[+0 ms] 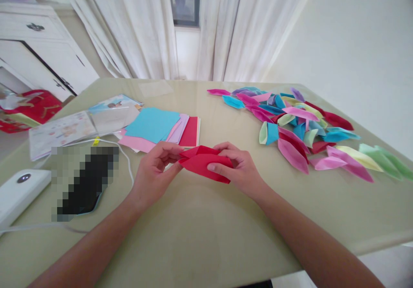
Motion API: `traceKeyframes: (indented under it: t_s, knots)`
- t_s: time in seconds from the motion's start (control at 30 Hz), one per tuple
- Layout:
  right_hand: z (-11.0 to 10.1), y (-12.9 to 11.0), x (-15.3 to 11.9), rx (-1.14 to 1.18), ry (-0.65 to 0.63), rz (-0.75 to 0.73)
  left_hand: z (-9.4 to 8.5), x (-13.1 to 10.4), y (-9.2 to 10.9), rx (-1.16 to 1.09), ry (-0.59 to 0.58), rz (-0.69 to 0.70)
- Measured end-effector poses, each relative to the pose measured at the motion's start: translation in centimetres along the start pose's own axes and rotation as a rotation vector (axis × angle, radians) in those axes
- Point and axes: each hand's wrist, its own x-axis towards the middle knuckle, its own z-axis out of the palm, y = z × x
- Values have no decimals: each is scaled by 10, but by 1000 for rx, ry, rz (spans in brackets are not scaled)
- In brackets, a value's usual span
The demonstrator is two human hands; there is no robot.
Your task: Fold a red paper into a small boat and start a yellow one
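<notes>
The left hand (159, 165) pinches one tip of a red, pointed folded-paper piece (203, 163); the right hand (241, 167) clasps its other end, probably steadying the folds. Beyond the left, flat coloured paper squares (153, 124) sit handy; beyond the right, multicoloured folded-paper shapes (298, 113), seemingly set apart.

White curtains (129, 29); a phone (90, 176), probably.

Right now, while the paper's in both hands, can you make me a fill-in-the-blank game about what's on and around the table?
1. The left hand and right hand hold a folded paper whose colour is ____.
2. The top sheet of the flat paper stack is ____.
3. The pile of folded shapes lies toward the person's ____ side of the table.
4. The curtains beyond the table are ____.

Missing words: red; blue; right; white.
</notes>
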Motion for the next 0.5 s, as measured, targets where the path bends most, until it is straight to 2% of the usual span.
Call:
traceKeyframes:
  t_s: [0.2,0.4,0.5]
  knots:
    - [2,1,0,-29,68,-9,0,-5,8,105,-12,-60]
    - [2,2,0,-38,95,-28,0,-8,8,-18,-53,-72]
    - [3,1,-1,-62,96,-30,2,-7,12,26,-45,-93]
